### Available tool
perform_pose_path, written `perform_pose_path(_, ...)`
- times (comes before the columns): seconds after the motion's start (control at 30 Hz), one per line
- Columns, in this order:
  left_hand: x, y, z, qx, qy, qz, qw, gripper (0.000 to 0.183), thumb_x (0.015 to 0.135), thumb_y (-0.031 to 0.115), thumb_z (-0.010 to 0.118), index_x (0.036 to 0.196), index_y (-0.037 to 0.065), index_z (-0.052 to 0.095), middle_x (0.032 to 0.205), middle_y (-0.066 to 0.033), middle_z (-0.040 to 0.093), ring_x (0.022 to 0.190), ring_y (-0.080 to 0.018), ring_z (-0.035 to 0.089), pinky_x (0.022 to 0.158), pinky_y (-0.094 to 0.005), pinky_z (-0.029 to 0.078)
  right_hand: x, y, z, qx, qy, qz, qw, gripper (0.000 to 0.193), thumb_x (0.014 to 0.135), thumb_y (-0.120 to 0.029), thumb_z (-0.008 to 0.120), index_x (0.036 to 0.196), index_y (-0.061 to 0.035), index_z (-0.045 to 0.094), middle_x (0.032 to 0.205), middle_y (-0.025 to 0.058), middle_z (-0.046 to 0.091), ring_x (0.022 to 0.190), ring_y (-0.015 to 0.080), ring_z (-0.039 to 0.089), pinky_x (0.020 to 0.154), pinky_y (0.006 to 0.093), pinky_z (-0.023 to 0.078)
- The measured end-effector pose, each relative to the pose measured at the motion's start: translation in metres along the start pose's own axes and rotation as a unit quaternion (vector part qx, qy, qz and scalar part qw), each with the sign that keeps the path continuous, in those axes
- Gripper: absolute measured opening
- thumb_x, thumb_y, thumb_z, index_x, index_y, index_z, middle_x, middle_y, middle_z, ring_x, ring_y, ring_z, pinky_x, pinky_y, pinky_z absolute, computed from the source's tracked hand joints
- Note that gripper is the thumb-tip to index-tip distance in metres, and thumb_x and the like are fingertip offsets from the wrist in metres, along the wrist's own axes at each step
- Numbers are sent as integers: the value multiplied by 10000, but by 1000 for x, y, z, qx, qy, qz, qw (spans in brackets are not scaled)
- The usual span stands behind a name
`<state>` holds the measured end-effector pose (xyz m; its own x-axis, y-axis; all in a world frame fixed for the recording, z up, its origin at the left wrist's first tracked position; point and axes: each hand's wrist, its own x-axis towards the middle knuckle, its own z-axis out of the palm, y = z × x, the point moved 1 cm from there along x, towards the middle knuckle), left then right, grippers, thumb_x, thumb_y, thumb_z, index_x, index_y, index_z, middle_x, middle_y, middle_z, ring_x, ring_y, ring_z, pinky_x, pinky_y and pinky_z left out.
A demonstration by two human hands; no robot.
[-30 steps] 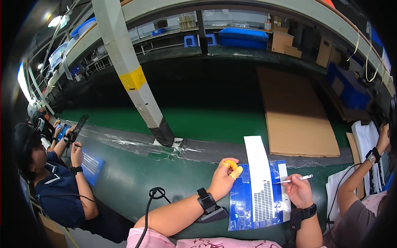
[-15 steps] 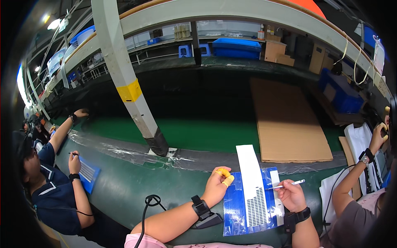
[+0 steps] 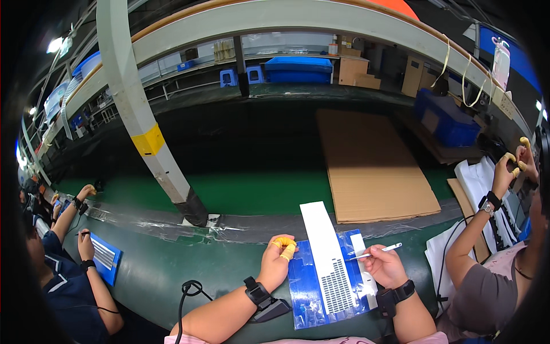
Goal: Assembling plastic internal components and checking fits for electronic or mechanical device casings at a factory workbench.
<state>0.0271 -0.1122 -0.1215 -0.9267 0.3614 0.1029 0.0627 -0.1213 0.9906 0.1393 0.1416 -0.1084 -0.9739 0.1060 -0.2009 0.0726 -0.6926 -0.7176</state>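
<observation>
A blue board [image 3: 303, 285] wrapped in clear film lies in front of me on the bench. On it is a long white strip [image 3: 315, 221], whose nearer part bears rows of small dark rectangles; its far end sticks out past the board. My right hand [image 3: 385, 266] grips a slim white pen-like tool [image 3: 375, 252], its thin tip pointing left over the board beside the strip. My left hand [image 3: 277, 261], yellow covers on its thumb and a finger, is pinched closed at the board's upper left; whatever it holds is hidden. A narrow white piece [image 3: 360, 245] lies along the board's right side.
Beyond the bench edge lies a cardboard sheet [image 3: 378, 172] on a dark green surface. A post [image 3: 152, 140] stands ahead left. Co-workers sit at both sides; the left one has a blue board [image 3: 106, 258]. White sheets [image 3: 478, 183] lie right. A black cable [image 3: 183, 295] runs by my left forearm.
The whole view has swung right, so everything sits further left. My hands keep nearly the same places at the board. The right co-worker's two hands now show more fully.
</observation>
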Motion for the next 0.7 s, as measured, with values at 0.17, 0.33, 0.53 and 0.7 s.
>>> perform_pose_path(0.17,4,-8,1,23,-5,2,1000,214,871,115,523,1057,15,487,898,-23,530,787,-82,525,707,-207,416,-2,-2,-2,0,7,3,1000,141,864,-84,509,856,24,600,803,172,637,620,174,581,582,266,470)
perform_pose_path(0.33,1,-3,1,1,-1,-8,1000,239,842,87,567,1053,15,480,819,7,523,725,-48,487,679,-179,403,0,0,-2,-1,5,4,1000,140,863,-83,511,857,27,597,803,170,637,619,176,578,580,270,469)
perform_pose_path(0.53,1,0,3,-10,-13,-21,1000,259,824,53,584,1055,17,472,799,24,497,716,-36,473,674,-171,395,0,-1,-3,-2,5,2,1000,136,862,-79,510,857,27,595,802,173,636,621,178,579,580,274,470)
perform_pose_path(0.7,2,-1,2,-16,-12,-26,999,252,830,43,570,1060,19,469,801,23,497,717,-38,473,677,-174,397,0,-1,-2,-3,7,6,1000,127,859,-71,511,850,26,592,798,176,636,618,179,582,578,279,471)
